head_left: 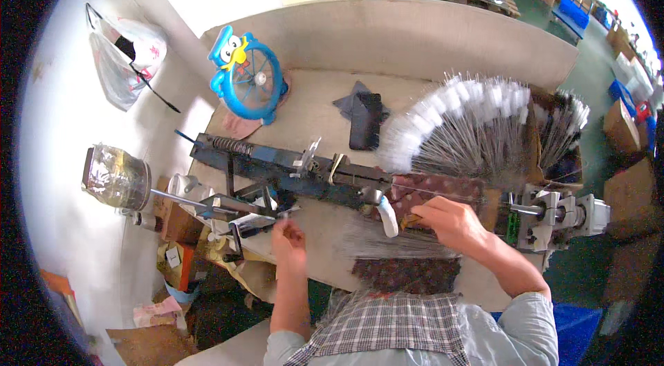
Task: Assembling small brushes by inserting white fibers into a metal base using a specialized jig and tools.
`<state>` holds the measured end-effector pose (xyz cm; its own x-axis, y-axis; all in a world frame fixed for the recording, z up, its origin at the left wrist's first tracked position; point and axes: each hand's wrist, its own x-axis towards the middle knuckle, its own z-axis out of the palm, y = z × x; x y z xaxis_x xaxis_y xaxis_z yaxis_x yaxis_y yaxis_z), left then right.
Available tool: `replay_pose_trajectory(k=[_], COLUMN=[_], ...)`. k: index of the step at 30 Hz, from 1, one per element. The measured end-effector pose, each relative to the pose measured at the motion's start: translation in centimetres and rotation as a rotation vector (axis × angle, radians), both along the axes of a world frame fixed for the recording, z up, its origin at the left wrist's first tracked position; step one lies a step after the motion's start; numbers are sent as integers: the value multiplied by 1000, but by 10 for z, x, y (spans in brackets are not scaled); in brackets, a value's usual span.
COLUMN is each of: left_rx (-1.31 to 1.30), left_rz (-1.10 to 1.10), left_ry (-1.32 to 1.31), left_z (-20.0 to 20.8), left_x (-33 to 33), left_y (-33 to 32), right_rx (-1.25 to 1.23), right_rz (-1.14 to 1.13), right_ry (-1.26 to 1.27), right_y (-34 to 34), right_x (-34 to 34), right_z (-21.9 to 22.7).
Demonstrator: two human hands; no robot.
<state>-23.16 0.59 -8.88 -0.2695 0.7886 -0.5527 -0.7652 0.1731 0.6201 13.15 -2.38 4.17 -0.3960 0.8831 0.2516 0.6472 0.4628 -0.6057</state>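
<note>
Curled inward at seven o'clock from the centre of the view, close to the end of a slim metal rod (178, 198): the left grip (289, 238), fingers drawn together; cannot tell whether clenched on anything. Reaching in at four o'clock: the right grip (453, 223), fingers bent and bunched just beside a white handle (389, 217); cannot tell whether grasping something, with fingertips partly turned from sight. Slanting down between four and five o'clock, the white handle, set at the right end of a long dark metal beam (273, 161). Spread across the bench (315, 93) at five o'clock, below the handle: loose thin wires (387, 248), and nearer the body, a dark red cloth (407, 276).

Fanned out between two and three o'clock, many wire-stemmed brushes with white bristles (477, 124); near three o'clock, beside these, a box of darker brushes (559, 138). Lying close in at one o'clock, a dark flat rectangular object (365, 122). Standing between ten and eleven o'clock, a blue bird-shaped fan (256, 82). Hanging on the wall at ten o'clock, a plastic bag (124, 65). Mounted between three and four o'clock, a grey metal mechanism (564, 216).
</note>
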Motion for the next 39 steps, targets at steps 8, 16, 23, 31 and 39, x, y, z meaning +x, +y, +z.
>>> replay_pose_trajectory(k=[8,16,23,31,39], left_rx=[256,381,268,166,198], left_rz=[-666,-745,-596,-490,-595], left_ry=[201,318,225,155,214], left_z=[82,76,74,100,86], left_x=[203,248,249,225,210], left_y=[-25,-13,-14,-9,-6], right_rx=[140,-83,-31,298,68], right_rz=[-260,-280,-130,-311,-201], right_ry=[154,305,274,-92,-10], right_y=[19,3,3,40,43], right_x=[37,63,70,16,-2], right_z=[3,6,7,4,6])
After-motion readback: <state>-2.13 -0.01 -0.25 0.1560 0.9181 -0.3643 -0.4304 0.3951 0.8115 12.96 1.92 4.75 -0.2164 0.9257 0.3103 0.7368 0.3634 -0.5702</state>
